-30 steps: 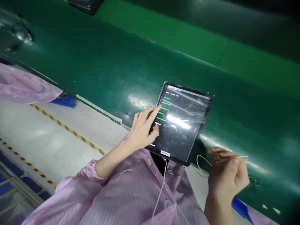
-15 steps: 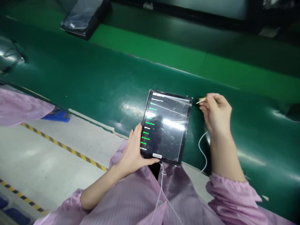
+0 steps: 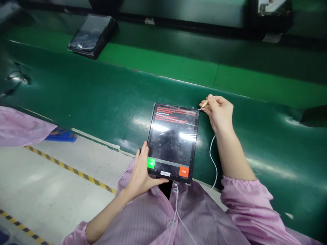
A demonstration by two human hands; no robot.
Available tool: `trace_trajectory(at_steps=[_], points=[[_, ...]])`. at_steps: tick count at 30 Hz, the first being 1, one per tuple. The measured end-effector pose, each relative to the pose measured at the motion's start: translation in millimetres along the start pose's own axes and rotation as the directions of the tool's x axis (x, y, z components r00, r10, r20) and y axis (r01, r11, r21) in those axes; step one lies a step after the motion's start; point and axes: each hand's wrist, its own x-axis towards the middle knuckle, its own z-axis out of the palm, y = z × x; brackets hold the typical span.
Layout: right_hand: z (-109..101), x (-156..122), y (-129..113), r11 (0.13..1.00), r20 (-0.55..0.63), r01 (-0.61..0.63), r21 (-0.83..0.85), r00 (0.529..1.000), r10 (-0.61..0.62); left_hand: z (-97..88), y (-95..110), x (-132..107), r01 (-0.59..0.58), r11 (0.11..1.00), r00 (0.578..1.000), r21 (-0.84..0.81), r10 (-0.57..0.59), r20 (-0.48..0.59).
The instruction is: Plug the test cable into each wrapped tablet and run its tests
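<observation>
A tablet (image 3: pixel 171 143) rests at the near edge of the bench, its screen lit with red text at the top, a green Pass button and an orange Fail button. My left hand (image 3: pixel 140 173) grips its lower left corner, thumb along the bottom edge. Pinched in my right hand (image 3: pixel 220 112) is a headphone plug (image 3: pixel 204 104) with a pale yellowish grip. Its tip is at the tablet's top right corner; I cannot tell whether it has gone in. A white cable (image 3: pixel 211 153) hangs below my right hand. Other white cords (image 3: pixel 176 200) lie over my pink smock.
A stack of tablets (image 3: pixel 92 34) sits on the raised green shelf (image 3: pixel 163 58) at the back. Dark cables (image 3: pixel 17 76) lie on the bench's left end. A co-worker's pink sleeve (image 3: pixel 22 126) shows at the left. Striped tape (image 3: pixel 71 168) marks the floor.
My right hand has brought the plug from beside the tablet to its top right corner. The screen has switched from a test list to red text with Pass and Fail buttons.
</observation>
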Motion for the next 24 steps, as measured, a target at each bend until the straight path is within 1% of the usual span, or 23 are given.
trace_trajectory(at_steps=[5,11,16,19,21,22,24], points=[[0,0,1,0.999,0.056,-0.016,-0.038,0.998,0.018,1.3,-1,-1,0.034,0.999,0.999,-0.004,-0.034,0.003],[4,0,-2,1.000,0.008,-0.021,-0.018,1.000,0.021,4.8,-5,-4,0.053,0.998,0.998,-0.039,-0.054,-0.020],[5,1,-4,0.998,0.061,-0.014,-0.066,0.998,0.018,6.9,-8,-5,0.026,0.998,0.999,-0.054,-0.029,-0.041],[5,2,-6,0.987,0.119,-0.010,-0.158,0.992,0.029,10.3,-8,-9,0.022,0.999,0.997,-0.042,-0.025,-0.067],[6,2,-6,0.977,0.136,-0.003,-0.212,0.990,0.032,13.4,-5,-12,0.049,0.998,0.996,-0.036,-0.052,-0.077],[7,1,-6,0.974,0.126,0.002,-0.227,0.992,0.028,14.7,-3,-14,0.077,0.996,0.994,-0.034,-0.079,-0.070],[9,-3,-4,0.971,0.067,0.009,-0.240,0.998,0.007,16.0,2,-17,0.152,0.988,0.988,-0.034,-0.153,-0.035]])
